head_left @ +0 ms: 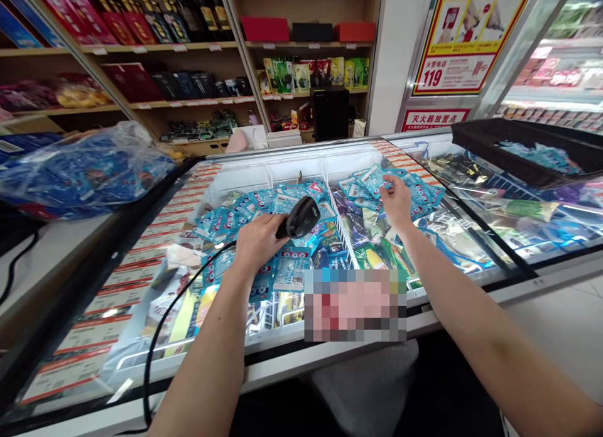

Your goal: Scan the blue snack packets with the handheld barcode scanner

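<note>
My left hand is wrapped round the handle of a black barcode scanner, whose cable runs down to the lower left. Beneath the scanner, many blue packets lie spread on the glass top of a chest freezer. Off to the right, my right hand pinches a blue packet at its edge, above another loose pile of blue packets. The fingers of my left hand are partly hidden behind the scanner.
A black crate with more blue packets stands on the freezer at the right. At the left lies a clear plastic bag of blue packages. Stocked shelves and a dark monitor are behind the freezer.
</note>
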Available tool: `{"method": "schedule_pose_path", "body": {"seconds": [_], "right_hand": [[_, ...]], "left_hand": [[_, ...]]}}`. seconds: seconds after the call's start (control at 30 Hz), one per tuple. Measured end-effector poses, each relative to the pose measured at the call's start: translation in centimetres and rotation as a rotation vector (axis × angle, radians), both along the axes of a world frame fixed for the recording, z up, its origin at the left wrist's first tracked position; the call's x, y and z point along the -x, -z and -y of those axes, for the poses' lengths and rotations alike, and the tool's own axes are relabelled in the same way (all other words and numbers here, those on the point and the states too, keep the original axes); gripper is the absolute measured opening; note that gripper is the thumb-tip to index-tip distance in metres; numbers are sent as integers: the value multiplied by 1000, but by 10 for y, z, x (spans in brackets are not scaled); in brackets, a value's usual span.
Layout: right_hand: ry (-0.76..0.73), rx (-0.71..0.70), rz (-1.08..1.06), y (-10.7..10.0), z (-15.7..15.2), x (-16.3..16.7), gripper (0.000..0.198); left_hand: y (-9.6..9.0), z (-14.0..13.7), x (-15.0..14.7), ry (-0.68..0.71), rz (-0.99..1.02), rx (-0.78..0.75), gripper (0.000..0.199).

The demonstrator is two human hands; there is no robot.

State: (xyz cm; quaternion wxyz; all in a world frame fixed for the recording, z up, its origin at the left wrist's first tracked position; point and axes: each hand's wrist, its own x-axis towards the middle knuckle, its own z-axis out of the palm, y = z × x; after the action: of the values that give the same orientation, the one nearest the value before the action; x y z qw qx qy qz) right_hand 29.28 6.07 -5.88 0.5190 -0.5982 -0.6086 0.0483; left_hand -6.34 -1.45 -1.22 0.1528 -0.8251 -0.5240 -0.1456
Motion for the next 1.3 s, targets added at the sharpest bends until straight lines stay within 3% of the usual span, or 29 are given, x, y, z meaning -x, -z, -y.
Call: {"method": "schedule_pose_path", "body": {"seconds": [0.1,0.3,0.47,0.57,0.83,0.97,1.17,1.3], "right_hand": [[109,15,18,1,-1,-4,46],[253,34,284,-6,11,1,49],[325,56,290,-16,25,9,43],[198,44,341,-18,28,17,44],[-546,21,533,-18,36,54,47],[-797,52,664,-25,45,63,48],[-791,65,747,-30,47,64,46],[-593,92,713,-27,43,60,41]], "left_hand": [[1,-1,2,-19,4,-17,39],[2,-2,3,-41,14,-36,38],[2,-1,2,-69,32,-45,39],[1,0,2,-88,44,-47,39],[2,0,3,-114,62,-57,39],[4,-2,4,-118,51,-65,39],[4,-2,4,-114,41,-73,39],[4,-2,3,-114,37,-70,38]]}}
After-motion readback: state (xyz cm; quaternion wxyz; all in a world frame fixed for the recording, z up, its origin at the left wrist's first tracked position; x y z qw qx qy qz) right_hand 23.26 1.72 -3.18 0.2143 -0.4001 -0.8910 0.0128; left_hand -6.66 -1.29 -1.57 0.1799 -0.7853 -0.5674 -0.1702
